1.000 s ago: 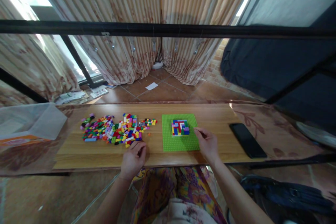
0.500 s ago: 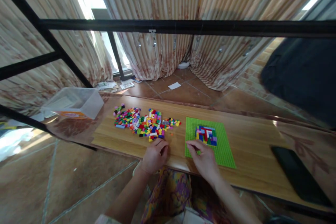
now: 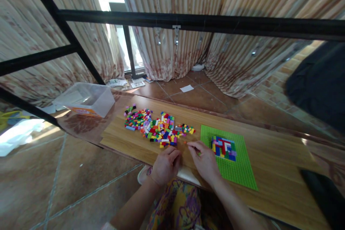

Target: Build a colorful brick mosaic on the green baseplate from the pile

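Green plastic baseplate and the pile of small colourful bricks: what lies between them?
In the head view: the fingertips of the right hand and one tiny orange brick, on the otherwise bare light wooden board.

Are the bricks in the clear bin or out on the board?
Out: the bricks lie spread on the wooden board, apart from the clear bin.

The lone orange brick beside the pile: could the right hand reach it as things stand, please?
Probably yes: the right hand is stretched out just beside the orange brick, nothing between.
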Tool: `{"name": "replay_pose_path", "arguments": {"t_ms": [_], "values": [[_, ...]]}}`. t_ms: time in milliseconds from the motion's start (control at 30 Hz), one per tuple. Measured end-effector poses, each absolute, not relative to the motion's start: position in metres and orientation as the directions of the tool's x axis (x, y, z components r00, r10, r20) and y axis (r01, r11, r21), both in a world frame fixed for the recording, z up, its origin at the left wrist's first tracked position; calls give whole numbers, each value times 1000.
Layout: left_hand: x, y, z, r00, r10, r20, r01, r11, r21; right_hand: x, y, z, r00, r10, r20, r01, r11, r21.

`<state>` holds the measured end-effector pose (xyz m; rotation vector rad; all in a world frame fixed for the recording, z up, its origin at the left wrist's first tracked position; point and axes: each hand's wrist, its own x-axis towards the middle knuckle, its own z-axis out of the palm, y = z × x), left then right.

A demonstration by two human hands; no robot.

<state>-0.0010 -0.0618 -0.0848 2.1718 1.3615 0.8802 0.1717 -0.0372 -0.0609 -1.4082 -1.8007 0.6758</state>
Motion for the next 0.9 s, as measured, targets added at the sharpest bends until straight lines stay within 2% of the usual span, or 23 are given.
{"name": "replay_pose_path", "arguments": {"t_ms": [533,767,900], "values": [[3,-64,-87,300,913,277,673,-408,617,127,40,-58,-220,945,244,708,326,-626],[3,-65,-89,311,905,292,677,-426,600,109,77,-55,-247,921,302,757,378,-533],[3,-65,-90,299,904,305,669,-426,610,87,101,-54,-294,925,242,808,376,-454]]}}
